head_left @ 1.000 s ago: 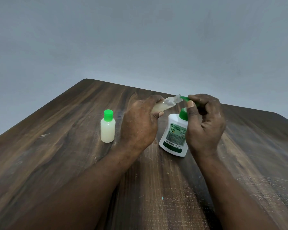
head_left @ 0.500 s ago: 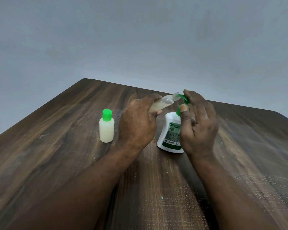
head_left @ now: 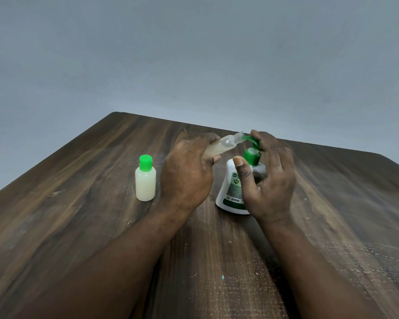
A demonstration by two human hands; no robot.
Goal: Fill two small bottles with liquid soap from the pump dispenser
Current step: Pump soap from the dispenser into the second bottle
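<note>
My left hand [head_left: 187, 173] grips a small clear bottle [head_left: 224, 146], uncapped and tilted, partly filled with pale soap, its mouth right at the green spout. The white pump dispenser [head_left: 232, 192] with a green pump head [head_left: 251, 155] stands on the table beside it. My right hand [head_left: 267, 178] hovers over the pump with fingers spread, fingertips resting on the pump top, thumb in front of the bottle body. A second small bottle [head_left: 145, 180], full of pale soap and closed with a green cap, stands upright to the left.
A dark wooden table [head_left: 101, 226] carries everything; its far edge and corner lie just behind the hands. A plain grey wall fills the background. Scuffed pale marks show on the table's right side.
My right hand has opened from a curled press on the pump to spread fingers, and the pump head has risen. The tilted bottle stays at the spout.
</note>
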